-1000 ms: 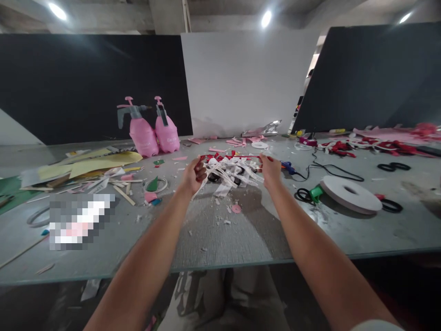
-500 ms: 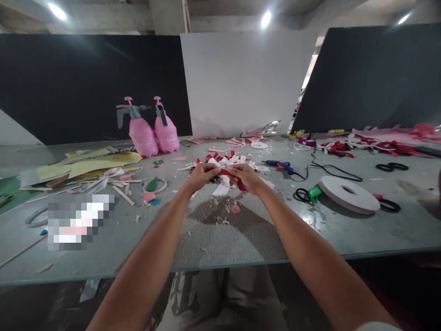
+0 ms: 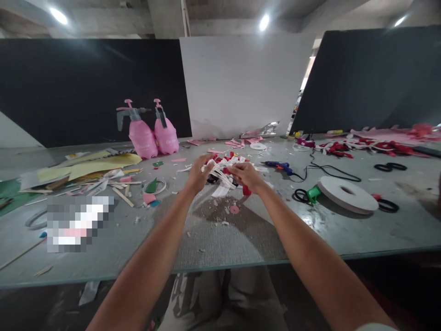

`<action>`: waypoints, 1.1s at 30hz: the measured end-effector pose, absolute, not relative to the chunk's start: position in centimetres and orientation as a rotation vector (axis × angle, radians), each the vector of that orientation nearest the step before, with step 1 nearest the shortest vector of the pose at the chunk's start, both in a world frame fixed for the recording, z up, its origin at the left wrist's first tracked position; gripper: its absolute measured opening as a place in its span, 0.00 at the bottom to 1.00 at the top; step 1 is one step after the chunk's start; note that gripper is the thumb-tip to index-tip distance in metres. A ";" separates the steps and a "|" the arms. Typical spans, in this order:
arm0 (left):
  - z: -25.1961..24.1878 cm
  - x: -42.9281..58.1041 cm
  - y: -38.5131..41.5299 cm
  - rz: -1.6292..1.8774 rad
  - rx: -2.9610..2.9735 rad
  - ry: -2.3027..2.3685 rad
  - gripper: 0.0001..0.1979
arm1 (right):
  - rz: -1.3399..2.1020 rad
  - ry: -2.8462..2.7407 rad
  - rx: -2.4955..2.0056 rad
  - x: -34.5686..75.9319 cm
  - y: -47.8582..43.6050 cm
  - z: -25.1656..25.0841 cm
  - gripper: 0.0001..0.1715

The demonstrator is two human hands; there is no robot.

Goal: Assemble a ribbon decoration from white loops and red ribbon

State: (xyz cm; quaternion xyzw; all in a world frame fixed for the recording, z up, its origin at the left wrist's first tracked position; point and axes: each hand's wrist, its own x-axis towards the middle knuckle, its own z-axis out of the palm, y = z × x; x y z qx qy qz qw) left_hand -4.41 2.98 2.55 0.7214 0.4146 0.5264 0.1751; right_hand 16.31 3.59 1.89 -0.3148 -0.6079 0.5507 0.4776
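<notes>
My right hand [image 3: 247,175] pinches a piece of red ribbon [image 3: 246,190], whose lower end hangs below the fingers. My left hand [image 3: 200,174] is open at the left side of a pile of white and red ribbon pieces [image 3: 223,174]. Its thumb and fingers are apart beside the white strips; whether they touch the pile I cannot tell. A flat white strip [image 3: 220,190] sticks out at the front of the pile. Some dark loops show among the strips, partly covered by them.
A blue glue gun [image 3: 278,165] with a black cord lies right of the pile. Further right is a white ribbon roll [image 3: 347,195] beside black rings [image 3: 388,205]. Two pink spray bottles [image 3: 143,140] stand back left, near yellow sheets [image 3: 93,164]. The table's front edge [image 3: 227,267] is close.
The red ribbon was stretched between both hands. My left hand has let go of it and moved to the pile's left side, fingers parted. The ribbon stays in my right hand.
</notes>
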 end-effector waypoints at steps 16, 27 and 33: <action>3.3 -4.1 1.7 1.239 1.220 0.700 0.22 | 1.520 -1.436 -0.624 17.7 3.1 3.0 0.24; 3.2 -4.9 1.4 1.149 1.186 0.642 0.18 | 1.628 -1.014 -0.345 18.6 3.1 3.5 0.15; 3.2 -4.4 1.0 0.927 1.252 0.678 0.17 | 1.560 -0.867 -0.335 18.3 2.8 3.4 0.13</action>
